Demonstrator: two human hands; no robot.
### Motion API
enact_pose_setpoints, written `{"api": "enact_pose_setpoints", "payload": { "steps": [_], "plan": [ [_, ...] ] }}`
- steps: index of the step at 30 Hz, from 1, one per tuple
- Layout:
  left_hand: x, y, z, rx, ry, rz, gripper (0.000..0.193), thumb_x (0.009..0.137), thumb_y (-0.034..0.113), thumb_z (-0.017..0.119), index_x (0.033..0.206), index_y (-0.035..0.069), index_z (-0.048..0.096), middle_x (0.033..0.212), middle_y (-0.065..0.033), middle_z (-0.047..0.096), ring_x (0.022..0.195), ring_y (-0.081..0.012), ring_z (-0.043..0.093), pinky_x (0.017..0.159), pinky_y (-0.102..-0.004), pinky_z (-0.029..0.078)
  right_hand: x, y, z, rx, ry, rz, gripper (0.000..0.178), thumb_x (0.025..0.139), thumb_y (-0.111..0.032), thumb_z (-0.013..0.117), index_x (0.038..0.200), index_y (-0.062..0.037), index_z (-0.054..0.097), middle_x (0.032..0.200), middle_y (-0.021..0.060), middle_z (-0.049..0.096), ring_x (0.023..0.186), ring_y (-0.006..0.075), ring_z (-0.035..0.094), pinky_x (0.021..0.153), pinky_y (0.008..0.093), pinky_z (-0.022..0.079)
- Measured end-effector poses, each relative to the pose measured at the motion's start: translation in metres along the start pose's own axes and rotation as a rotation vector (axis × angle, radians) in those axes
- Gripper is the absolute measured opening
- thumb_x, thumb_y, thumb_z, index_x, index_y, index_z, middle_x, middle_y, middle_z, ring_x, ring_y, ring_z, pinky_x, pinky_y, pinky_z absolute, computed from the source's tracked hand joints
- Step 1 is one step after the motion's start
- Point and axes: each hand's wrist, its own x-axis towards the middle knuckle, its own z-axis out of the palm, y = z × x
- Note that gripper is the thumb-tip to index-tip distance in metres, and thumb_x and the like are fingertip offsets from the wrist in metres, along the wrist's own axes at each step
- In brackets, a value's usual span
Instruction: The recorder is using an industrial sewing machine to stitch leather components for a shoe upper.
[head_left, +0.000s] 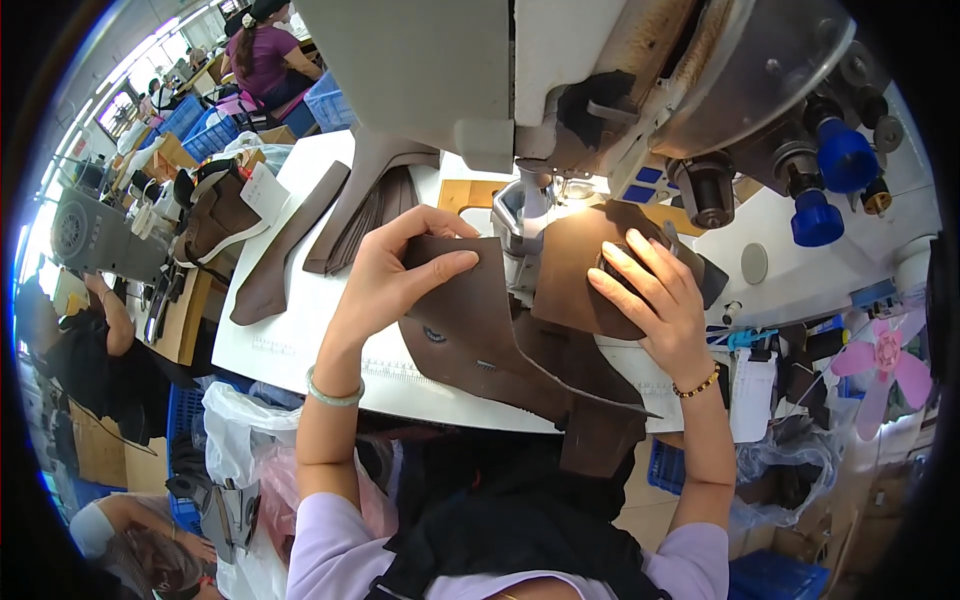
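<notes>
A brown leather shoe upper (470, 345) lies bent across the front of a white sewing table, its lower part hanging over the near edge. My left hand (415, 255) pinches its upper left flap between thumb and fingers. On the right, my right hand (655, 290) rests with fingers spread on a brown leather panel (570, 270), pressing it flat beside the machine's post. Whether the panel and the upper are one joined piece, I cannot tell. The lit needle area of the sewing machine (560, 185) stands just beyond the leather, between both hands.
Stacked brown leather pieces (370, 215) and a single long strip (290, 250) lie at the table's left. A brown shoe (215, 215) with a white tag stands farther left. Blue knobs (845, 155) jut from the machine at right, above a pink fan (885, 355). Other people sit nearby.
</notes>
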Motion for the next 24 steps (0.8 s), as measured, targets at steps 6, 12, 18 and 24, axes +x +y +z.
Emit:
{"api": "enact_pose_setpoints", "payload": {
  "steps": [6,12,18,24],
  "plan": [
    [-0.001,0.007,0.004,0.0,-0.047,-0.027,0.02,0.08,0.011,0.072,0.096,0.001,0.065,0.082,-0.0002,0.06,0.078,-0.0062,0.055,0.07,-0.0211,0.046,-0.008,-0.001,0.003,0.04,0.101,-0.031,0.024,0.08,-0.005,0.062,0.104,-0.0067,0.065,0.114,0.0081,0.061,0.11,0.0253,0.058,0.096,0.0381,0.048],
    [-0.003,0.014,0.002,0.009,-0.078,-0.088,0.019,0.081,0.012,0.072,0.094,0.0,0.065,0.085,-0.0012,0.063,0.079,-0.0072,0.057,0.072,-0.0219,0.046,-0.012,-0.002,0.003,-0.044,0.13,-0.049,0.028,0.076,-0.006,0.067,0.104,-0.009,0.067,0.112,0.0051,0.062,0.108,0.0216,0.059,0.094,0.034,0.05],
    [0.007,0.017,0.01,0.032,-0.108,-0.067,0.021,0.079,0.014,0.074,0.092,0.001,0.064,0.085,-0.0012,0.063,0.082,-0.0075,0.056,0.074,-0.0226,0.045,-0.017,0.0,0.011,-0.09,0.193,-0.119,0.03,0.075,-0.007,0.069,0.104,-0.0122,0.067,0.111,0.0034,0.063,0.106,0.0197,0.06,0.093,0.0324,0.051],
    [0.016,0.013,0.019,0.195,-0.1,0.084,0.021,0.08,0.008,0.073,0.094,0.002,0.057,0.088,0.0011,0.059,0.083,-0.0059,0.052,0.076,-0.0208,0.043,-0.018,0.004,0.015,-0.112,0.224,-0.127,0.029,0.076,-0.007,0.07,0.104,-0.0138,0.067,0.111,0.0033,0.063,0.106,0.0194,0.06,0.092,0.0312,0.051]
  ]
}}
